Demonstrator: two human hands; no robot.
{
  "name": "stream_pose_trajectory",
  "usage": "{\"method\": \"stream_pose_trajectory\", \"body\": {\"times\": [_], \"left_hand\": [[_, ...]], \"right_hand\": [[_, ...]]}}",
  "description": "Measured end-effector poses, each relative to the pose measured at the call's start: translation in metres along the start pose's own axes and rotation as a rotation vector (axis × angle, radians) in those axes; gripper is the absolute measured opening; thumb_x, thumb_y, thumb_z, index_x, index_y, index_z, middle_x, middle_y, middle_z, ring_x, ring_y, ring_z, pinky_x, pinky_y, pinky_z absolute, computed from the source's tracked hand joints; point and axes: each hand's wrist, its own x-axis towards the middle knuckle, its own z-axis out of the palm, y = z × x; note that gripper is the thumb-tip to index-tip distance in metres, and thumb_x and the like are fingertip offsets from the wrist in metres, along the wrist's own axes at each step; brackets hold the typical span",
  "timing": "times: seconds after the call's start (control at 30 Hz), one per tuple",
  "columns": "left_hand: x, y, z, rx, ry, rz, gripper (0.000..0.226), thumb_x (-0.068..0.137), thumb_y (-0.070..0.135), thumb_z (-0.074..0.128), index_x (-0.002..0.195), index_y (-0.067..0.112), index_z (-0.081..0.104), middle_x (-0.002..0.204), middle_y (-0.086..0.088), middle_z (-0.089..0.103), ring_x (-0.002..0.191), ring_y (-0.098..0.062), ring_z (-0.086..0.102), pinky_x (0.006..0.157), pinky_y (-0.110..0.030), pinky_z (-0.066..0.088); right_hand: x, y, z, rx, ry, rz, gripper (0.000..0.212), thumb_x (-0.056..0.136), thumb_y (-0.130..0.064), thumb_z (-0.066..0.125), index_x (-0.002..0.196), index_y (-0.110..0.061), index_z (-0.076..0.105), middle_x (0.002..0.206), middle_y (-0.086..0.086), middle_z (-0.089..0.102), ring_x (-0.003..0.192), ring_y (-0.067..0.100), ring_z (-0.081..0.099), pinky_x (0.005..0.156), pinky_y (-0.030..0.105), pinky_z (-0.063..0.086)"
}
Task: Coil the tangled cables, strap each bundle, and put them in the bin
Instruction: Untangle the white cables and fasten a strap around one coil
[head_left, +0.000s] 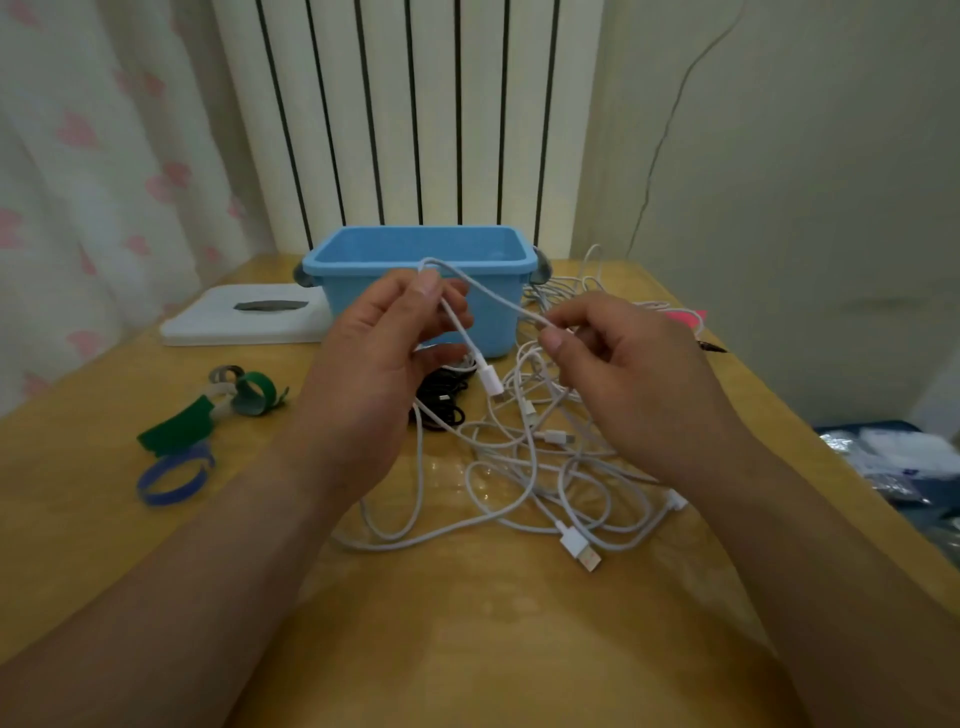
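Note:
A tangle of white cables (524, 483) lies on the wooden table (467, 649) in front of a light blue bin (415, 260). My left hand (379, 364) pinches a folded loop of one white cable (488, 291), whose plug end (491, 382) hangs down below it. My right hand (618, 374) pinches the same cable a little to the right, and the stretch between the hands is lifted over the pile. A black cable (441, 400) lies partly hidden behind my left hand. Green straps (182, 423) and a blue strap (171, 480) lie at the left.
A white tissue box (244, 314) sits left of the bin. A radiator and a curtain stand behind the table. A pink object (685, 317) lies at the right edge, and a dark box with plastic bags (893, 467) stands beyond the table's right side.

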Motion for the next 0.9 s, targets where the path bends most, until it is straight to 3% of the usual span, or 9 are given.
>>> {"method": "stream_pose_trajectory", "body": {"times": [0.1,0.17,0.3,0.4,0.5,0.6,0.73,0.9], "left_hand": [[0.001,-0.002,0.003,-0.069,-0.050,-0.019,0.023,0.112,0.026,0.050,0.099,0.017,0.067,0.131,-0.005,0.075,0.124,-0.023,0.071,0.108,-0.048,0.054],[0.000,-0.002,0.006,-0.099,-0.066,-0.023,0.016,0.111,0.022,0.053,0.100,0.016,0.063,0.130,-0.008,0.075,0.122,-0.027,0.073,0.106,-0.050,0.056],[-0.002,0.001,0.007,-0.091,0.046,-0.003,0.012,0.110,0.024,0.057,0.103,0.014,0.057,0.106,-0.010,0.078,0.095,-0.029,0.079,0.083,-0.050,0.065],[0.000,0.006,0.003,-0.065,0.143,0.027,0.014,0.110,0.026,0.058,0.113,0.012,0.055,0.095,-0.009,0.077,0.079,-0.027,0.077,0.075,-0.050,0.067],[-0.001,0.006,0.003,-0.022,0.152,0.044,0.017,0.109,0.024,0.060,0.117,0.009,0.058,0.101,-0.010,0.080,0.085,-0.027,0.079,0.075,-0.043,0.066],[-0.004,0.001,0.008,0.011,0.140,0.056,0.016,0.107,0.020,0.063,0.115,0.006,0.061,0.103,-0.012,0.081,0.096,-0.025,0.080,0.080,-0.039,0.066],[-0.009,-0.002,0.015,0.061,0.124,0.086,0.010,0.105,0.016,0.066,0.110,0.008,0.061,0.101,-0.012,0.081,0.096,-0.027,0.080,0.081,-0.040,0.067],[-0.007,0.001,0.013,0.047,0.195,0.171,0.028,0.107,0.024,0.064,0.116,0.013,0.040,0.113,-0.019,0.075,0.091,-0.028,0.081,0.080,-0.040,0.067]], "right_hand": [[-0.005,-0.006,0.008,-0.088,-0.072,-0.071,0.016,0.104,-0.039,0.062,0.115,-0.035,0.073,0.077,-0.015,0.067,0.069,0.005,0.062,0.063,0.035,0.052],[-0.008,-0.013,0.015,-0.110,-0.110,-0.122,0.019,0.103,-0.040,0.061,0.118,-0.038,0.073,0.081,-0.017,0.068,0.075,0.005,0.063,0.067,0.035,0.053],[-0.010,-0.022,0.023,-0.121,-0.195,-0.132,0.019,0.101,-0.041,0.066,0.120,-0.042,0.069,0.077,-0.025,0.060,0.078,0.002,0.060,0.071,0.034,0.052],[-0.012,-0.022,0.022,-0.096,-0.244,-0.091,0.016,0.099,-0.044,0.066,0.116,-0.043,0.064,0.078,-0.019,0.062,0.076,0.003,0.061,0.069,0.039,0.054],[-0.012,-0.030,0.023,0.029,-0.235,-0.029,0.022,0.099,-0.056,0.055,0.107,-0.039,0.067,0.078,-0.013,0.066,0.074,0.005,0.063,0.068,0.042,0.054],[-0.014,-0.039,0.030,0.004,-0.205,-0.016,0.028,0.096,-0.065,0.054,0.098,-0.039,0.066,0.074,-0.016,0.064,0.072,0.003,0.061,0.061,0.032,0.046],[-0.015,-0.043,0.041,-0.022,-0.190,-0.011,0.031,0.099,-0.051,0.061,0.073,-0.035,0.053,0.063,-0.012,0.056,0.061,0.008,0.053,0.055,0.034,0.038],[-0.009,-0.042,0.036,0.136,-0.135,0.078,0.030,0.106,-0.034,0.055,0.083,-0.018,0.066,0.070,0.000,0.064,0.065,0.014,0.059,0.060,0.041,0.047]]}}
